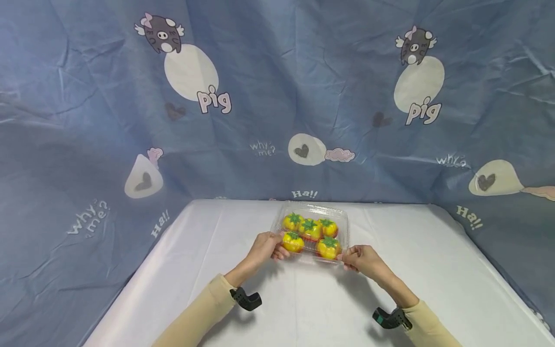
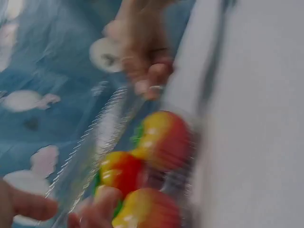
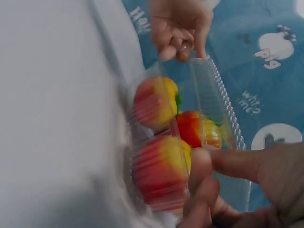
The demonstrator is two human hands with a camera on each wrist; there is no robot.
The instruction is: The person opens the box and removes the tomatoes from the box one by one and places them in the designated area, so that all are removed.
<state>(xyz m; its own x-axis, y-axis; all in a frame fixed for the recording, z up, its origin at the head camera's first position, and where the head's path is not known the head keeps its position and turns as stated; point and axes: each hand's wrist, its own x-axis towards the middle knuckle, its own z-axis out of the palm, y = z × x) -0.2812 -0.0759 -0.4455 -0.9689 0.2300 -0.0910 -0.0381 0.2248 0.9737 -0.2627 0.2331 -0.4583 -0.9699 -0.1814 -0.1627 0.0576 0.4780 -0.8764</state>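
A clear plastic clamshell box (image 1: 310, 208) holds several yellow-and-red fruits (image 1: 310, 230) with green leafy tops, perhaps tomatoes or persimmons. My left hand (image 1: 269, 246) grips its near left corner, and my right hand (image 1: 363, 261) pinches the near right corner. From the right wrist, the thumb and fingers of the right hand (image 3: 223, 183) show on the box's edge, while the left hand (image 3: 183, 31) holds the opposite end. Ridged plastic edges (image 2: 97, 137) stand apart in the left wrist view. Whether the lid is fastened, I cannot tell.
The box is at the far part of a white-covered table (image 1: 243, 217). Behind it hangs a blue printed curtain (image 1: 269, 86), which also runs down both sides. Black bands (image 1: 247, 299) circle both wrists.
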